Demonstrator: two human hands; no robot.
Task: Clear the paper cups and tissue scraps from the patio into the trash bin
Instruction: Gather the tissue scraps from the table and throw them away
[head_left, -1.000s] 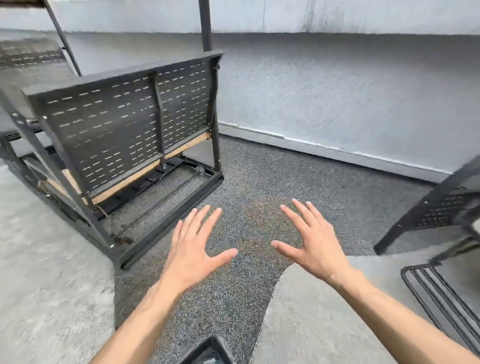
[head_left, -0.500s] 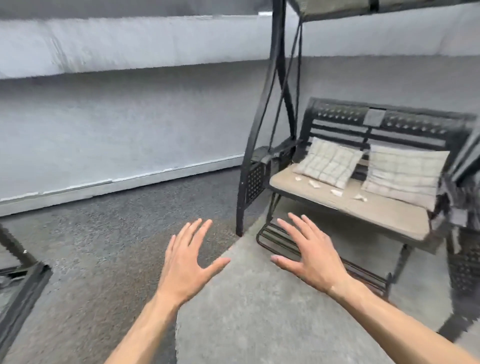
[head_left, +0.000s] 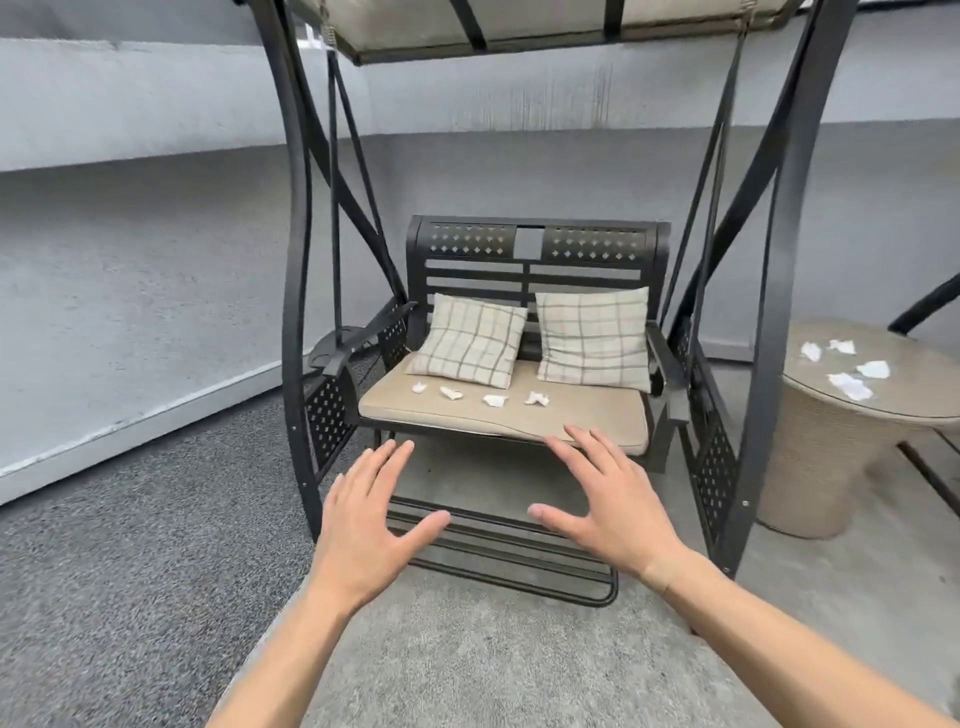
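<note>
Several white tissue scraps (head_left: 495, 400) lie in a row on the beige seat cushion (head_left: 582, 413) of a black swing bench straight ahead. More tissue scraps (head_left: 850, 385) are scattered on a round wicker table (head_left: 810, 415) at the right. My left hand (head_left: 371, 525) and my right hand (head_left: 605, 501) are held out in front of me, palms down, fingers spread, holding nothing. Both hover in the air short of the bench's front edge. No paper cup and no trash bin is in view.
Two checked pillows (head_left: 470, 340) lean on the bench back. The swing's black frame posts (head_left: 296, 291) stand left and right, with a footrest rail (head_left: 519, 561) low in front. A grey wall runs behind. Dark carpet lies at left, lighter floor underfoot.
My view has swung right, from an overturned black frame past the wall to the swing bench, now centred and nearer. Both hands stayed spread and empty in front of me.
</note>
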